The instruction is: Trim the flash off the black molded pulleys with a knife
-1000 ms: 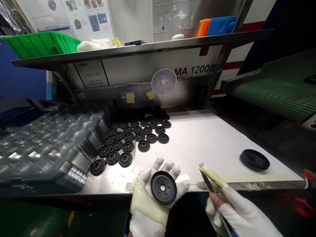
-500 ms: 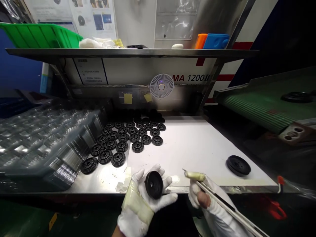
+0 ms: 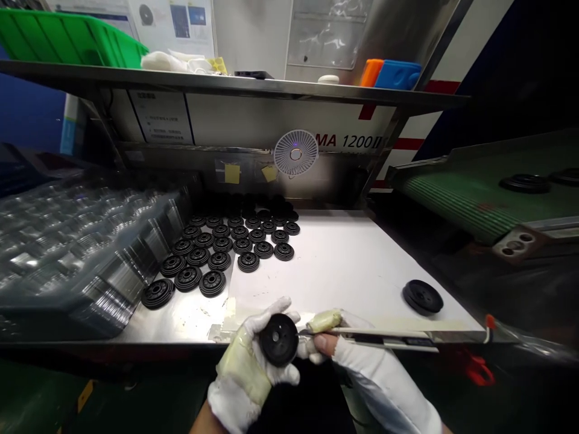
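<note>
In my gloved left hand (image 3: 244, 364) sits a round black plastic wheel (image 3: 279, 340), its hollow face turned towards me, fingers curled around its edge. My right hand (image 3: 332, 345), gloved with a bare thumb tip and yellowish tape on a finger, grips a slim knife-like tool (image 3: 389, 333) with a long pale handle. The tool's dark pointed tip is at the wheel's right rim; whether it touches cannot be made out. Another black wheel (image 3: 423, 297) lies on the white sheet (image 3: 344, 265) to the right.
Several finished-looking black wheels (image 3: 219, 260) stand in rows at left centre. Stacked clear plastic trays (image 3: 85, 241) fill the left side. A green conveyor (image 3: 465, 187) carrying black wheels runs at right. A small fan (image 3: 296, 153) hangs under the shelf (image 3: 280, 87), which holds a green bin (image 3: 67, 39).
My right hand has moved left, bringing the tool's tip to the wheel's rim. My left hand has turned the wheel more face-on. Another wheel has come into view on the conveyor.
</note>
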The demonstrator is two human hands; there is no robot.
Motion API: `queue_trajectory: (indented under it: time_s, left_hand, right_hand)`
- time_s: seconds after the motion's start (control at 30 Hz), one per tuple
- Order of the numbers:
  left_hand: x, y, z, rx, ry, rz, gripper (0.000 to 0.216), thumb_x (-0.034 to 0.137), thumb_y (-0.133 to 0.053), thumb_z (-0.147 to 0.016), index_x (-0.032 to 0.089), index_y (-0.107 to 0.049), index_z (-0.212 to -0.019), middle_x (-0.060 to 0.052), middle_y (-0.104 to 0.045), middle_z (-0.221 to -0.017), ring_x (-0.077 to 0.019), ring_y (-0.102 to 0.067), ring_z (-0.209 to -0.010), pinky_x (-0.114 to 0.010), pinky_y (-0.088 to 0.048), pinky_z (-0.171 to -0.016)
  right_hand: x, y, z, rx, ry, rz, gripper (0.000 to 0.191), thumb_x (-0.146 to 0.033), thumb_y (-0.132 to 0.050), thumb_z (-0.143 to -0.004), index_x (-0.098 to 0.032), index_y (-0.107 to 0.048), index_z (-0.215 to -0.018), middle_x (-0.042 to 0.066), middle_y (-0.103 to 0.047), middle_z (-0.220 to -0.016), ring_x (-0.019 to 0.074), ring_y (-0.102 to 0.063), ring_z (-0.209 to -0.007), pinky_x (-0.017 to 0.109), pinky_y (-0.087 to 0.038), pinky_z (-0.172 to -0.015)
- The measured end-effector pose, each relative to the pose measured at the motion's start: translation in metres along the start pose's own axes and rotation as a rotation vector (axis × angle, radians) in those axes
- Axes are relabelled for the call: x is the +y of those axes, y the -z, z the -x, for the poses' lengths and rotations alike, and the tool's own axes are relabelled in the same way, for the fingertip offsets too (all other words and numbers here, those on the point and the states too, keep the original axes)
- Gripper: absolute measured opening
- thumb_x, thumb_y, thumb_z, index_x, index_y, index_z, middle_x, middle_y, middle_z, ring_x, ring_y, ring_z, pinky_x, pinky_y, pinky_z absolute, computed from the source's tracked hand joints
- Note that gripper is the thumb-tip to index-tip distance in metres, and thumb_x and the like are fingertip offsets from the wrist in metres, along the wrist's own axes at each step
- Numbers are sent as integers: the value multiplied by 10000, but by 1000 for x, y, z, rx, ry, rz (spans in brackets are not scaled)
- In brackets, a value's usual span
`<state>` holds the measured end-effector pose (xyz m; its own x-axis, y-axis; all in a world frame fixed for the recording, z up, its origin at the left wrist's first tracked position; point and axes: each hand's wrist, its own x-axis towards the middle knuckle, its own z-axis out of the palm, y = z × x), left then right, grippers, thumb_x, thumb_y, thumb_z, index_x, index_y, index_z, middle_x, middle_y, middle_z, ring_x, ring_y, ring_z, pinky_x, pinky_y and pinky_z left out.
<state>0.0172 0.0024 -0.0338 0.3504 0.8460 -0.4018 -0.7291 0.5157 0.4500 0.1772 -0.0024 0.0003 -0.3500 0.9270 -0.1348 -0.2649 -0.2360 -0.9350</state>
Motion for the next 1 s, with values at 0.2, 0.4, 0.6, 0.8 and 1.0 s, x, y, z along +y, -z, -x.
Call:
queue_trajectory:
  time_s: [0.2,0.4,0.6,0.8,1.0]
  left_hand:
    - [-10,0,-7,18,62,-146,559,573,-356,-775,76,-602,-843,-97,-580,-541,-133,-511,-372,-172,-239,-284]
    - [-3,-8,7,-90,54,-142,490,471,-348,-810,58,-606,-868,-120,-602,-685,-196,-594,-581,-252,-441,-410]
    - [-4,-5,6,-99,41,-82,452,403,-363,-818,140,-450,-1175,-118,-631,-735,-217,-608,-563,-229,-379,-357]
    - [-14,-8,-5,49,55,-201,564,557,-343,-787,69,-594,-658,-102,-577,-497,-114,-503,-358,-168,-235,-285]
    - [-15,-9,-1,2,40,-279,658,583,-258,-798,58,-606,-606,-122,-592,-508,-99,-477,-330,-174,-224,-270]
  right_hand:
    - [6,-13,-6,-95,-164,-50,356,-438,-547,-790,-151,-559,-578,41,-608,-618,177,-591,-645,322,-437,-692]
    - [9,-11,-9,2,-229,2,360,-435,-568,-779,-150,-566,-558,13,-572,-551,149,-547,-575,303,-430,-666]
    - [8,4,-7,125,-62,152,274,-391,-623,-751,-137,-628,-649,25,-608,-638,148,-542,-624,287,-427,-658]
    - [9,1,-6,114,-62,228,383,-514,-638,-683,-141,-608,-599,51,-628,-663,165,-564,-614,285,-437,-608]
    - [13,-1,-5,125,-103,248,457,-591,-629,-635,-136,-621,-595,71,-644,-641,189,-581,-603,299,-446,-588]
